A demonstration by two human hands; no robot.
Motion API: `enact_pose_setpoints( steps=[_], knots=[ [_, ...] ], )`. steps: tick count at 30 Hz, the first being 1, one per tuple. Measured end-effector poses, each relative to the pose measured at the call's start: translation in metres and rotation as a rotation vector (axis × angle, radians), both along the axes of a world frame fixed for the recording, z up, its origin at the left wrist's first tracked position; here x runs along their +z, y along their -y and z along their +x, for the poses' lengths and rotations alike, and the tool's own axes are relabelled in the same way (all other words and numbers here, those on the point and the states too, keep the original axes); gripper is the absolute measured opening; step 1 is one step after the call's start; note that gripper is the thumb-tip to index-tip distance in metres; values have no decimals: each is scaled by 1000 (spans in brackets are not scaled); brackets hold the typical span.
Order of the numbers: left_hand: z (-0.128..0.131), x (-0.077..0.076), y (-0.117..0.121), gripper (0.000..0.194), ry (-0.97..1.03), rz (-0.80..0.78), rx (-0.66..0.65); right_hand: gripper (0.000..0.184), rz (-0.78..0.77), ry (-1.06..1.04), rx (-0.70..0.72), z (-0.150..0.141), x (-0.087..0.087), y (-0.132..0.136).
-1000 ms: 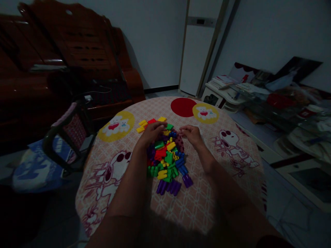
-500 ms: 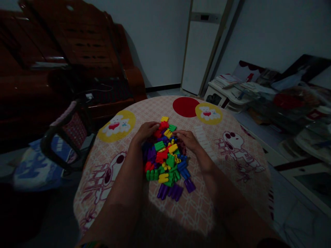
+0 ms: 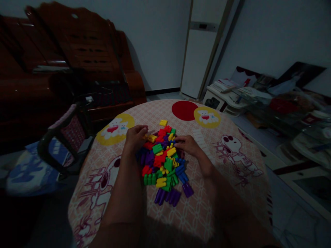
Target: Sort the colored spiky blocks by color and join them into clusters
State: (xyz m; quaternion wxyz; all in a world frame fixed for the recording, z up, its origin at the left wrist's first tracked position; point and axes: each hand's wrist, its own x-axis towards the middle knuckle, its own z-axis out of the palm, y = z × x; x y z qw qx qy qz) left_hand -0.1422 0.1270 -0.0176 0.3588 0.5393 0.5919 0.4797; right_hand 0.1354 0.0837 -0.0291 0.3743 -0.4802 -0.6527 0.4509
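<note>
A heap of plastic toy building blocks [image 3: 160,159] in red, yellow, green, blue and purple lies on the tablecloth between my forearms. My left hand [image 3: 136,137] is at the heap's far left side, fingers loosely bent and apart, close against a yellow block [image 3: 151,138]. On the opposite side, my right hand [image 3: 188,145] rests with fingers stretched toward the blocks, their tips at the heap's edge beside small blue and yellow pieces. Nothing shows as gripped in either hand. Purple blocks [image 3: 172,197] lie at the near end, and a single yellow block [image 3: 163,122] sits at the far end.
The round table has a patterned pink tablecloth [image 3: 201,206]. A chair [image 3: 64,137] stands at the left, with a wooden sofa [image 3: 85,58] behind. To the right is a low cabinet [image 3: 222,98] with papers and clutter on it. A tall white unit [image 3: 198,62] stands at the back.
My left hand has moved left and back from over the heap, uncovering red and yellow blocks. My right hand stays along the right edge. The far part of the heap is spread differently.
</note>
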Motion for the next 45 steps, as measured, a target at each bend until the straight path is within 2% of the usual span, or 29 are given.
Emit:
enact_pose_setpoints(
  steps=[5, 10, 13, 15, 19, 21, 23, 25, 28, 30, 33, 34, 36, 39, 41, 43, 45],
  knots=[
    [-7, -9, -11, 45, -127, 18, 163, 30, 54, 124, 9, -4, 0, -1],
    [-4, -8, -11, 42, -302, 37, 118, 21, 112, 172, -49, -10, -1, -1],
    [-3, -10, -10, 40, -393, 0, 123, 17, 164, 197, -140, 2, 5, -5],
    [-4, -11, -11, 39, -409, -16, 130, 15, 189, 201, -273, 26, 14, -8],
    [-6, -14, -14, 38, -414, -44, 137, 22, 255, 314, -729, 100, 33, -7],
    [-7, -15, -15, 36, -431, -33, 133, 25, 254, 448, -951, 133, 36, -1],
    [-7, -15, -15, 34, -451, -3, 117, 26, 237, 570, -1082, 155, 31, 5],
    [-7, -14, -15, 33, -462, 10, 108, 26, 193, 674, -1116, 164, 24, 9],
    [-6, -13, -14, 35, -449, -15, 119, 28, 127, 786, -1070, 160, 17, 12],
    [-6, -13, -13, 37, -438, -26, 129, 34, 135, 828, -1064, 153, 22, 12],
    [-5, -14, -13, 38, -438, -15, 121, 43, 228, 810, -1073, 136, 42, 12],
    [-5, -14, -13, 38, -437, -11, 119, 42, 252, 771, -1030, 129, 51, 12],
    [-4, -14, -13, 40, -435, -15, 125, 31, 219, 650, -787, 110, 68, 15],
    [-2, -12, -13, 41, -437, -32, 137, 18, -1, 452, -157, 76, 86, 25],
    [0, -10, -12, 40, -435, -43, 141, 18, -105, 395, 158, 54, 91, 31],
    [0, -8, -10, 40, -427, -45, 140, 16, -131, 393, 366, 34, 90, 35],
    [0, -7, -9, 40, -414, -42, 142, 12, -117, 449, 475, 19, 85, 36]
  ],
)
